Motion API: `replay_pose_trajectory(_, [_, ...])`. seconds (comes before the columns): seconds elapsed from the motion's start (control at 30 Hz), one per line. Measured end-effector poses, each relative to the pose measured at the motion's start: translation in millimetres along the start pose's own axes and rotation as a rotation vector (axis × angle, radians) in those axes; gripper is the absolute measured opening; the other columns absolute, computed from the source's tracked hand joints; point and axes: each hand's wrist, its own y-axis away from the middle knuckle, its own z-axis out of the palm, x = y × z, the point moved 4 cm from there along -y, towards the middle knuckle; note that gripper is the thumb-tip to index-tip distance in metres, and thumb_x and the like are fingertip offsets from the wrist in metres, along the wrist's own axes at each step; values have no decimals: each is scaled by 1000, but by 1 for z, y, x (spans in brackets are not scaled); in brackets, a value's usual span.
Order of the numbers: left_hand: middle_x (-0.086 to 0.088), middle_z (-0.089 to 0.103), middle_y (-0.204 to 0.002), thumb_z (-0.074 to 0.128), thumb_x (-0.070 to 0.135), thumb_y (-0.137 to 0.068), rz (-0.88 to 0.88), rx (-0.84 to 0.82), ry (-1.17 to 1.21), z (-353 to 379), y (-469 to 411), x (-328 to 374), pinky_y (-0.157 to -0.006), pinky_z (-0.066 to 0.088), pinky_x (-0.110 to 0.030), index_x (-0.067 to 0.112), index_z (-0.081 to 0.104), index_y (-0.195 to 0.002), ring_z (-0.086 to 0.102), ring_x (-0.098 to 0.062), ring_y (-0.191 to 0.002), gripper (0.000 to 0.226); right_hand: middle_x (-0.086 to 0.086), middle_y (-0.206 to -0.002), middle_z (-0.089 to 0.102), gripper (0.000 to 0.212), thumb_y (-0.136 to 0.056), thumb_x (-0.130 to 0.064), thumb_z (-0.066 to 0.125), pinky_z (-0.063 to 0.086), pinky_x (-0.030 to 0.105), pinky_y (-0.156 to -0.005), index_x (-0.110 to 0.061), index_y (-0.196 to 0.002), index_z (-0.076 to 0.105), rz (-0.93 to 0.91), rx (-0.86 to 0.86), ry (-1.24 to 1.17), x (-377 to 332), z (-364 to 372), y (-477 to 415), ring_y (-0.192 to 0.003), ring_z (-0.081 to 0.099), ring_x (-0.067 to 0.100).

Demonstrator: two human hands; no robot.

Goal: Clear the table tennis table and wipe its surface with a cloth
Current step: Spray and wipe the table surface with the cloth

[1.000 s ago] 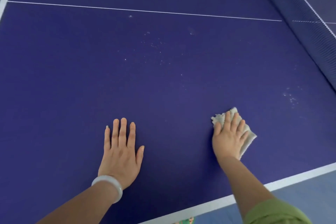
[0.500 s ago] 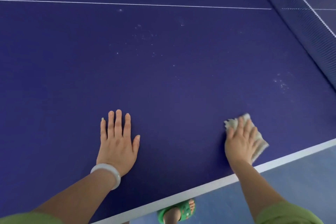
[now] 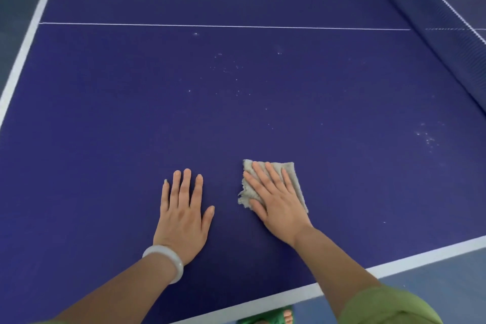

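Plainly the wiping step is in hand. The table (image 3: 105, 118) carries no bats or balls on the half in view, so clearing looks done here (the side beyond the net (image 3: 447, 34) barely shows).

The right hand (image 3: 276, 200) lies flat with its fingers straight and spread, pressing a small folded grey cloth (image 3: 294, 179) onto the blue surface. It does not grip the cloth. The cloth sits near the person's edge of the table, a little right of the middle and wholly under that palm. The left hand (image 3: 184, 213) is apart from it but just beside it. That hand is relaxed and flat on the bare table and holds nothing, and it seems to brace the lean.

White specks (image 3: 228, 68) lie farther out, toward the thin centre line, and a second patch (image 3: 427, 137) sits to the right, near the net. I judge the next move calls for a long push forward under even, flat pressure. The strokes should overlap, since the cloth is small and may bunch at its frayed edge.

No bin, tray or bowl is in view. The specks would likely have to be gathered in the cloth or swept past the white border (image 3: 420, 260).
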Motion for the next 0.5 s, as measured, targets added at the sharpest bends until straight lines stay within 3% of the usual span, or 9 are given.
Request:
replay_pose_trajectory(0.13, [-14,30,-156,26,45,-97,21,17,181,-8,-3,-10,-121,17,-47,12,41,-147,22,-31,-147,62,-12,-165,-8,58,-101,-54,4,-4,43,-123,-37,-157,1,602,57,-122,85,-5,41,-152,-11,15])
replay_pose_trajectory(0.23, [-13,32,-153,28,41,-96,43,66,235,-21,-18,-41,-115,25,-49,11,48,-141,28,-31,-143,57,-11,-163,-17,64,-95,-57,0,-8,44,-123,-37,-154,-10,770,50,-168,94,-4,61,-150,-18,13])
replay_pose_trajectory(0.3, [-17,29,-156,33,39,-98,-63,104,202,-29,-37,-74,-117,22,-51,9,44,-144,23,-34,-146,55,-10,-163,-18,64,-96,-54,2,-8,47,-122,-34,-156,-7,845,59,-205,81,-2,59,-150,-17,15])
replay_pose_trajectory(0.4, [-18,12,-162,35,39,-103,-276,59,138,-32,-71,-120,-122,6,-48,10,27,-154,3,-34,-151,59,-7,-162,-21,66,-96,-54,-3,-7,49,-122,-29,-157,-8,823,60,-195,34,3,42,-150,-20,19])
replay_pose_trajectory(0.5, [-16,3,-164,22,47,-102,-395,24,102,-32,-95,-141,-123,-1,-48,14,12,-158,-4,-33,-151,66,0,-166,-5,64,-101,-53,-1,-2,49,-122,-25,-158,5,524,102,-119,-38,8,10,-152,-7,24])
